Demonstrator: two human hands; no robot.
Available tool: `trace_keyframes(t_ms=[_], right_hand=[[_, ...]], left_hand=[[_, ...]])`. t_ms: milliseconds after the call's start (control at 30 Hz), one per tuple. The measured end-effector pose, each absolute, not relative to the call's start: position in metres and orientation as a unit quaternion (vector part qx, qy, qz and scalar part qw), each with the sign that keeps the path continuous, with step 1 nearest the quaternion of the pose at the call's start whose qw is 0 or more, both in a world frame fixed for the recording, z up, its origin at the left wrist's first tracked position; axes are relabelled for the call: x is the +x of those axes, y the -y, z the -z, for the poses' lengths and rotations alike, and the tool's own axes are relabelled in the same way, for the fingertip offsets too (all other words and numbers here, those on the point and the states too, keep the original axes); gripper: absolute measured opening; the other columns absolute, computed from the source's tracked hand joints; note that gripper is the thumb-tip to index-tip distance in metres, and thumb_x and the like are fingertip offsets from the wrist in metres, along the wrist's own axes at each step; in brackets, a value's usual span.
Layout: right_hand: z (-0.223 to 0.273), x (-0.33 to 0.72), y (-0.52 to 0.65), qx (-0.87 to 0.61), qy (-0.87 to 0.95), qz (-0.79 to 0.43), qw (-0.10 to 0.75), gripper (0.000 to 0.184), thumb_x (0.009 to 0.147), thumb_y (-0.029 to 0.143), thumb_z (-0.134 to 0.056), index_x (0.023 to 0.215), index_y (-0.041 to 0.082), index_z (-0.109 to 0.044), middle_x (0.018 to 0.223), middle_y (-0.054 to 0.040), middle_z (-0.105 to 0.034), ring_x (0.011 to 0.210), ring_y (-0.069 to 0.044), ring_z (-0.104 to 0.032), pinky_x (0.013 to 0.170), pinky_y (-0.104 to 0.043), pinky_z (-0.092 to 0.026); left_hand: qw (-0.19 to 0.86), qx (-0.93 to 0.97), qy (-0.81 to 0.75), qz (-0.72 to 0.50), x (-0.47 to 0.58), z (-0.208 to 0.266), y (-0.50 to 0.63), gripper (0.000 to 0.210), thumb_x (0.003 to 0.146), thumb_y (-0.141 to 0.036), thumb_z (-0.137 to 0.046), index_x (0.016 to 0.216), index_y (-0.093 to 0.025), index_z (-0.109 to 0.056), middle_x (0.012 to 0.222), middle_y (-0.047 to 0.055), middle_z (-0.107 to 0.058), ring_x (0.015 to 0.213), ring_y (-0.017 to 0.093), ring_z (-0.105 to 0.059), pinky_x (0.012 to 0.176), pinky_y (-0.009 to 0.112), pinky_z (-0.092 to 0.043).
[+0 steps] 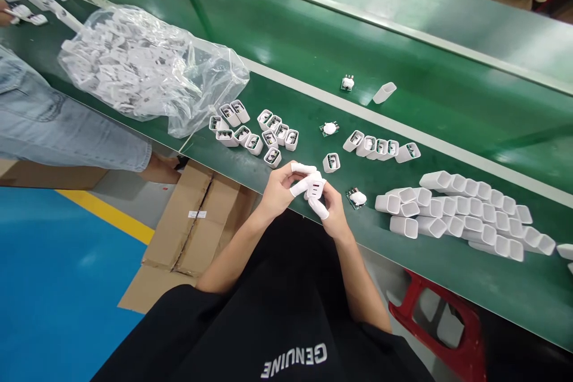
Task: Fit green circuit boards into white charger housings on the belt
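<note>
Between my two hands, above the near edge of the green table, is a white charger housing point(317, 188) whose end face shows port slots. My left hand point(289, 184) grips it from the left, with white covers on some fingertips. On its other side my right hand point(327, 208) closes round it, also with white-covered fingertips. Just beyond stands a white housing with a circuit board inside point(332, 162). To the right of my hands lies a loose circuit board point(357, 198) with a white part on it. Another loose board point(330, 128) lies farther back.
Several filled housings point(270, 138) stand at the left, and more point(380, 148) at the right. Rows of hollow white housings point(474, 209) lie far right. A clear plastic bag point(210, 71) of white parts sits at left, near another person's arm point(159, 168). Below are cardboard point(192, 221) and a red stool point(441, 322).
</note>
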State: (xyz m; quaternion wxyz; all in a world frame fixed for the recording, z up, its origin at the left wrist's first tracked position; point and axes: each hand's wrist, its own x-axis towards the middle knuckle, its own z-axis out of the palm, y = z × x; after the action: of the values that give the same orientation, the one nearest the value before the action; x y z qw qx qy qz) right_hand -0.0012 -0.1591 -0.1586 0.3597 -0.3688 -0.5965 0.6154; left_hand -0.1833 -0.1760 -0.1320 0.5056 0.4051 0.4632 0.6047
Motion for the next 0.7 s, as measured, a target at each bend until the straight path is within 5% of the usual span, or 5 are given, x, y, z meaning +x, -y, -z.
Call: trace_keyframes(t_ms=[467,700], right_hand=[[0.1619,-0.0007,0.1585,-0.362,0.602,-0.621,0.349,0.047,0.098,0.07,-0.078,0.111,0.025,-0.071,0.097,-0.0014,-0.067,0.088,-0.023,-0.057,0.085,-0.038,-0.049],[0.1624,-0.0003,0.1595,-0.371,0.606,-0.616,0.339,0.043,0.099,0.065,-0.077,0.116,0.026,-0.073,0.098,-0.002,-0.068,0.089,-0.024,-0.059,0.085,-0.039,-0.05]], left_hand=[[0.467,0.36,-0.469,-0.658,-0.1731,0.1411,0.1793,0.049,0.073,-0.031,-0.109,0.109,-0.02,-0.076,0.1,0.003,-0.081,0.086,0.015,-0.078,0.083,0.029,-0.068],[0.474,0.361,-0.47,-0.652,-0.1748,0.1399,0.1804,0.044,0.078,-0.034,-0.106,0.106,-0.02,-0.075,0.1,0.004,-0.08,0.087,0.016,-0.078,0.083,0.03,-0.067]])
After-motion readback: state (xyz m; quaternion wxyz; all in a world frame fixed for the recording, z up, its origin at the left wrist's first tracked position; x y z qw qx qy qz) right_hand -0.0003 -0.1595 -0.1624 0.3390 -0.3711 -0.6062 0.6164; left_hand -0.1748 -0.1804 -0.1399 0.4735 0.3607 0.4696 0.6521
